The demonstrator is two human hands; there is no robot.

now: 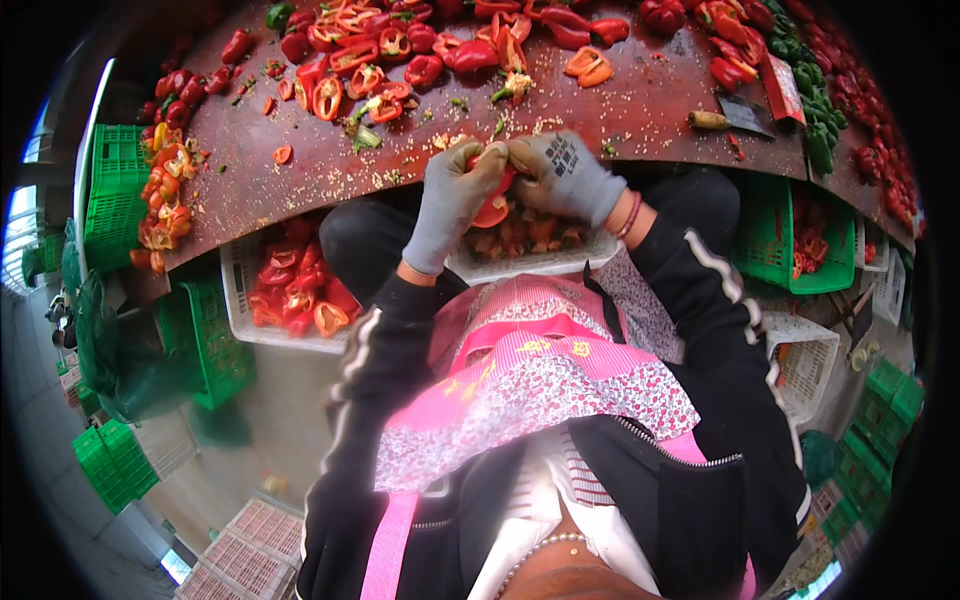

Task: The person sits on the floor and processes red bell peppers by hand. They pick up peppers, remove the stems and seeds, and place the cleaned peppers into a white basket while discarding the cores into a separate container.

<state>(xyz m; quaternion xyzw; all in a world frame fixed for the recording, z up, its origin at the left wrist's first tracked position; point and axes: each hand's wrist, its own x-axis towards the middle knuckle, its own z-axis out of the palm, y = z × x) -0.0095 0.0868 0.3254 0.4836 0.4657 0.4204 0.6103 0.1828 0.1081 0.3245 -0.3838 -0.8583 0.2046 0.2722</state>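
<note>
Both my hands wear grey knit work gloves with soiled fingers and meet at the table's near edge. My left hand (463,187) grips a red bell pepper (493,204), whose cut, paler rim shows below the fingers. The fingers of my right hand (551,172) are bent against the pepper's upper right side; what lies between them is hidden. Under the hands is a white plastic crate (517,268) holding pepper scraps. Cut red pepper halves (352,60) lie on the table just beyond, among scattered seeds and a seedy core (515,86).
A wooden-handled cleaver (742,114) lies on the brown table (645,101), beside a red-and-white box (782,88). Green peppers (814,97) line the right. A white crate of red halves (300,281) stands below left. Green crates (825,279) flank both sides. Orange pieces (165,187) sit far left.
</note>
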